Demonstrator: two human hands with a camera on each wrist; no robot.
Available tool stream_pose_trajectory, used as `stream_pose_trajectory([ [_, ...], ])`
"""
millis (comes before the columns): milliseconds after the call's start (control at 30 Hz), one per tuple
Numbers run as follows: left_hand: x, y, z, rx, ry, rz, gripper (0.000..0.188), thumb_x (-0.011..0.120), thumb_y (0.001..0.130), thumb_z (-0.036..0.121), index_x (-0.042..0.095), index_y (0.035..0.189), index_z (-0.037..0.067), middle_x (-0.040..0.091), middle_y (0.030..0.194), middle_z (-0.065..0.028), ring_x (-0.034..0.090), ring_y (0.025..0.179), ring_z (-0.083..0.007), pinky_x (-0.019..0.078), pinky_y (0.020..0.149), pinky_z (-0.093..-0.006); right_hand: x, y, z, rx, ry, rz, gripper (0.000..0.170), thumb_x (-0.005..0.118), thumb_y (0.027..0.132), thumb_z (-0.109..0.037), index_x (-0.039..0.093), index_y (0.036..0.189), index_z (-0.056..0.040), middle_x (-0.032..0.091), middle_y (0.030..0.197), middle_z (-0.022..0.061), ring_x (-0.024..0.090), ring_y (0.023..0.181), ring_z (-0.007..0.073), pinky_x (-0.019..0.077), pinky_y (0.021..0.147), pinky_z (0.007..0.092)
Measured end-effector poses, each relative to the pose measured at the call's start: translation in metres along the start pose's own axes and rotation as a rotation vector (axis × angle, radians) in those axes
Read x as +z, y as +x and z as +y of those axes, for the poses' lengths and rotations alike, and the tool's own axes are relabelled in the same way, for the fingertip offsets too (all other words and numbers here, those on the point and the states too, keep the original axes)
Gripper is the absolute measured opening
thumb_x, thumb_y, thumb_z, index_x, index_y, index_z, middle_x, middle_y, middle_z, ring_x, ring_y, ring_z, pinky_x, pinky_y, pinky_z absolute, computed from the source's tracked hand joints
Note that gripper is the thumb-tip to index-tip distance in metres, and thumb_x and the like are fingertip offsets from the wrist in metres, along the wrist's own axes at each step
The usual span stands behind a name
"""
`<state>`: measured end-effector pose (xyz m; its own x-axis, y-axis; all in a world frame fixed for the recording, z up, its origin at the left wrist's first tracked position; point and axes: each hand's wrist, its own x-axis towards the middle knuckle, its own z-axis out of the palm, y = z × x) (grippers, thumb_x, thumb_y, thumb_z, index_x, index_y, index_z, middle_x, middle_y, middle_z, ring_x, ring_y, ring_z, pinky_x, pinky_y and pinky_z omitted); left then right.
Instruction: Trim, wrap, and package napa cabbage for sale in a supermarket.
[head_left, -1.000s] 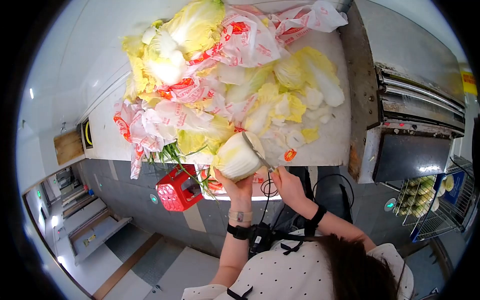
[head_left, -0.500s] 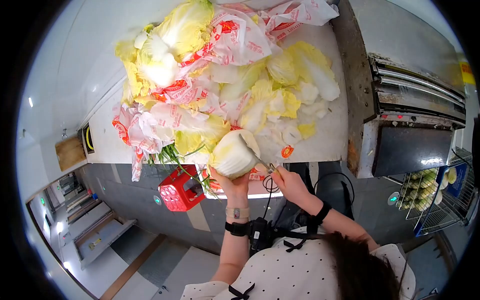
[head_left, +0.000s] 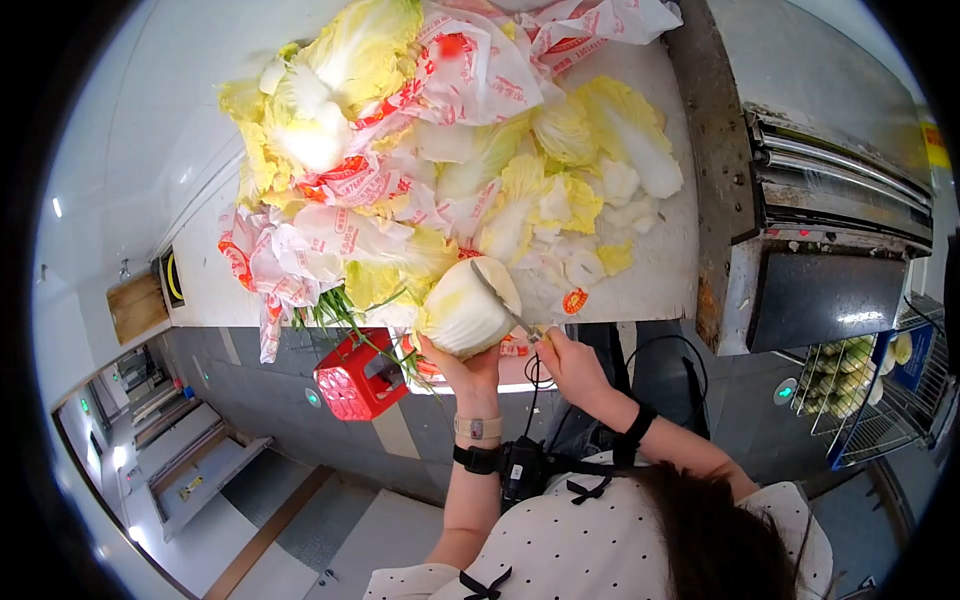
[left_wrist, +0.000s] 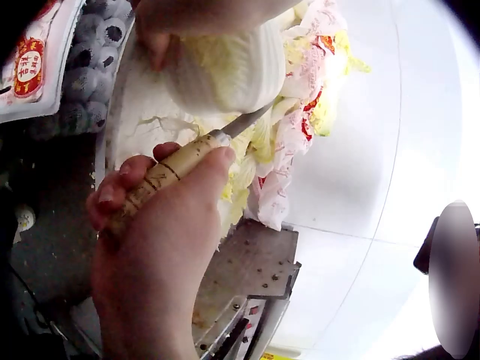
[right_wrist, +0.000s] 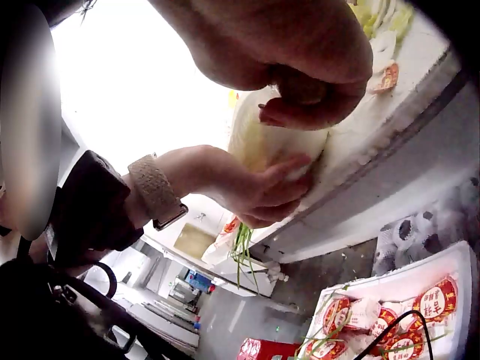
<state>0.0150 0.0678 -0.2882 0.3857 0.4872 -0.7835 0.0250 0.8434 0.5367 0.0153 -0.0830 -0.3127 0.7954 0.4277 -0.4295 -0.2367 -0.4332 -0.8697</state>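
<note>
A napa cabbage point(head_left: 462, 312) is held at the table's near edge, its pale end towards the right. My left hand point(head_left: 466, 374) holds it from below and the near side; in the right wrist view, that hand's fingers point(right_wrist: 281, 196) curl against its side. My right hand point(head_left: 574, 370) grips a knife by its wooden handle point(left_wrist: 166, 174), fingers wrapped round it. The knife blade point(head_left: 497, 294) lies across the cabbage's pale end. In the left wrist view, the blade's tip is hidden by the cabbage.
Loose cabbage leaves point(head_left: 560, 200) and printed plastic bags point(head_left: 485, 85) cover much of the white table point(head_left: 660, 290). Green stalks point(head_left: 335, 308) hang over its edge above a red stool point(head_left: 352, 383). A white foam box point(right_wrist: 457, 259) holds printed packets below. A metal appliance point(head_left: 830, 200) stands right.
The whole scene sits slightly further left in view. The cabbage's pale end turns a little more into view, with the blade still against it. Both hands keep their hold.
</note>
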Motion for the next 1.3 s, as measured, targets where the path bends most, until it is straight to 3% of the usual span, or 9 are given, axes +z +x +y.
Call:
stream_pose_trajectory([
  [200, -0.003, 0.003, -0.002, 0.016, 0.007, -0.017, 0.061, 0.038, 0.08, 0.061, 0.043, 0.125, 0.02, 0.045, 0.127, -0.0046, 0.044, 0.116, -0.0274, 0.0389, 0.091, -0.049, 0.004, 0.026, -0.011, 0.033, -0.003, -0.03, 0.031, 0.044, 0.09, -0.034, 0.046, 0.089, -0.0031, 0.055, 0.065, 0.0231, 0.054, 0.061, 0.0415, 0.0418, 0.053, 0.0466],
  [300, 0.0, 0.003, -0.002, 0.033, 0.01, -0.019, 0.06, 0.038, 0.08, 0.06, 0.043, 0.125, 0.02, 0.046, 0.126, -0.0046, 0.045, 0.115, -0.0276, 0.0396, 0.091, -0.0494, 0.007, 0.013, -0.006, -0.01, -0.009, 0.059, 0.033, 0.044, 0.09, -0.035, 0.047, 0.087, -0.0024, 0.056, 0.067, 0.023, 0.055, 0.062, 0.0412, 0.0423, 0.054, 0.0465],
  [500, 0.007, -0.003, -0.002, 0.036, 0.02, 0.045, 0.059, 0.039, 0.081, 0.058, 0.044, 0.125, 0.019, 0.046, 0.126, -0.0048, 0.044, 0.116, -0.0277, 0.0394, 0.091, -0.0505, 0.011, 0.012, 0.0, 0.143, -0.021, 0.034, 0.033, 0.043, 0.09, -0.035, 0.047, 0.087, -0.002, 0.055, 0.069, 0.0249, 0.055, 0.067, 0.0429, 0.0429, 0.057, 0.0483],
  [800, 0.01, -0.004, -0.003, 0.055, 0.031, 0.028, 0.059, 0.039, 0.081, 0.058, 0.043, 0.125, 0.019, 0.045, 0.127, -0.0058, 0.044, 0.116, -0.0291, 0.0395, 0.091, -0.0519, 0.002, 0.013, 0.01, 0.179, -0.032, -0.05, 0.036, 0.04, 0.092, -0.035, 0.046, 0.087, 0.0009, 0.055, 0.071, 0.0262, 0.054, 0.071, 0.0439, 0.0421, 0.06, 0.0485],
  [900, 0.005, -0.001, -0.005, 0.043, 0.01, 0.041, 0.06, 0.039, 0.08, 0.058, 0.043, 0.126, 0.019, 0.045, 0.127, -0.0061, 0.044, 0.116, -0.0292, 0.0396, 0.091, -0.0521, 0.011, 0.023, 0.005, 0.171, 0.048, 0.029, 0.036, 0.039, 0.092, -0.035, 0.047, 0.087, 0.0005, 0.055, 0.072, 0.0265, 0.054, 0.072, 0.0435, 0.0416, 0.061, 0.0476],
  [1033, 0.004, 0.006, -0.002, 0.037, 0.017, -0.038, 0.062, 0.039, 0.08, 0.059, 0.042, 0.127, 0.019, 0.043, 0.129, -0.0064, 0.041, 0.119, -0.0294, 0.0374, 0.093, -0.0522, 0.013, 0.033, 0.012, 0.196, 0.052, 0.018, 0.036, 0.039, 0.092, -0.034, 0.048, 0.088, 0.0005, 0.055, 0.074, 0.0262, 0.052, 0.074, 0.0443, 0.0411, 0.062, 0.0471],
  [1133, -0.006, 0.005, 0.005, -0.021, 0.024, -0.046, 0.063, 0.038, 0.08, 0.061, 0.039, 0.129, 0.02, 0.039, 0.132, -0.0064, 0.037, 0.122, -0.03, 0.0344, 0.095, -0.0536, 0.013, 0.029, 0.03, 0.197, 0.176, -0.002, 0.036, 0.041, 0.091, -0.034, 0.047, 0.088, 0.001, 0.054, 0.071, 0.0255, 0.054, 0.068, 0.0415, 0.0418, 0.06, 0.0449],
  [1167, -0.006, 0.004, 0.008, -0.043, 0.024, -0.043, 0.064, 0.037, 0.081, 0.062, 0.038, 0.13, 0.021, 0.037, 0.134, -0.0062, 0.035, 0.123, -0.0304, 0.0328, 0.096, -0.0551, 0.011, 0.027, 0.033, 0.256, 0.314, -0.072, 0.039, 0.038, 0.092, -0.038, 0.048, 0.085, -0.0015, 0.053, 0.062, 0.0181, 0.054, 0.05, 0.03, 0.0419, 0.047, 0.0371],
  [1300, -0.006, 0.009, 0.019, -0.119, 0.005, -0.057, 0.066, 0.036, 0.08, 0.064, 0.036, 0.132, 0.022, 0.034, 0.136, -0.0066, 0.032, 0.125, -0.0317, 0.0301, 0.097, -0.0572, -0.011, 0.02, 0.04, 0.446, 1.358, -0.394, 0.044, 0.031, 0.093, -0.046, 0.049, 0.083, -0.0071, 0.046, 0.052, 0.0064, 0.042, 0.035, 0.0142, 0.0323, 0.033, 0.0253],
])
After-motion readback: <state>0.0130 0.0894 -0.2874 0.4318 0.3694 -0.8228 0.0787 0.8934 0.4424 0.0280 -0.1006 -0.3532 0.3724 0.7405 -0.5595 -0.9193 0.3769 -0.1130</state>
